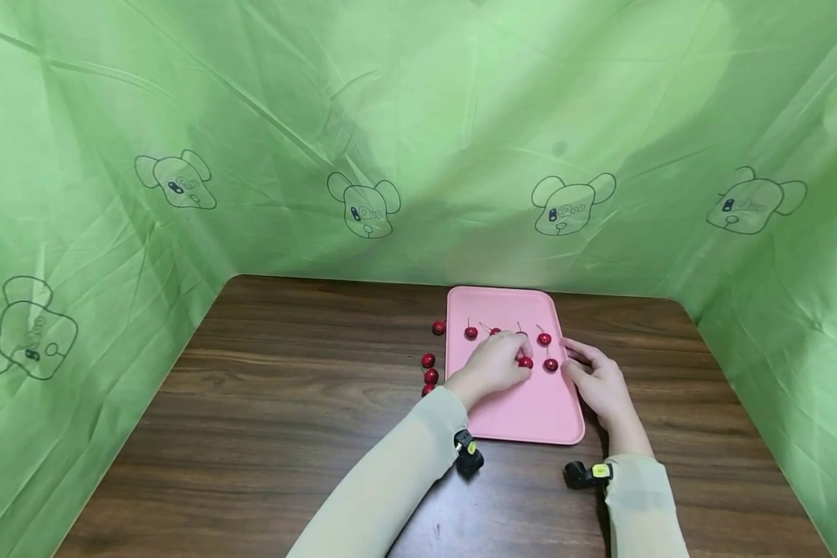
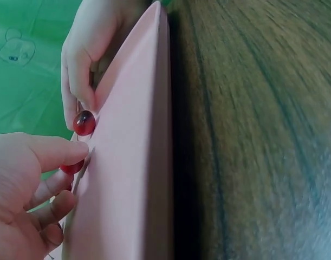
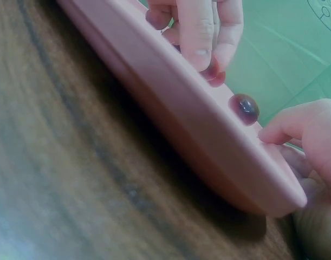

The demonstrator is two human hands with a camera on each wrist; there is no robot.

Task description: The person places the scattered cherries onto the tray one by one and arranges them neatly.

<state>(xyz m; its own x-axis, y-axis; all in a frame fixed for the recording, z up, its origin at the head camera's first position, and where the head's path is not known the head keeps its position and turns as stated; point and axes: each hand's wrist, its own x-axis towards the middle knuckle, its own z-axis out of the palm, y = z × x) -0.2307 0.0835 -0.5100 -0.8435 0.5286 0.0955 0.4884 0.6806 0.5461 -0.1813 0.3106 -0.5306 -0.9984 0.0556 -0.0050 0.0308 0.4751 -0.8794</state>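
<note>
A pink tray (image 1: 519,418) lies on the wooden table, with several red cherries on it. Over its middle, my left hand (image 1: 494,363) pinches a cherry (image 1: 525,362) between thumb and fingers, low against the tray surface. Just right of that one sits another cherry (image 1: 551,364), also visible as a dark red ball (image 3: 244,109) in the right wrist view. My right hand (image 1: 600,384) holds the tray's right rim, its thumb and fingers at the edge. Behind the left hand runs a row of stemmed cherries, including one at the left (image 1: 470,332) and one at the right (image 1: 544,339); the hand partly hides those between.
Left of the tray, several loose cherries lie on the table (image 1: 307,403), one near the far part of the tray (image 1: 439,328) and others grouped closer (image 1: 431,376). Green cloth (image 1: 453,147) printed with bear heads encloses the back and sides.
</note>
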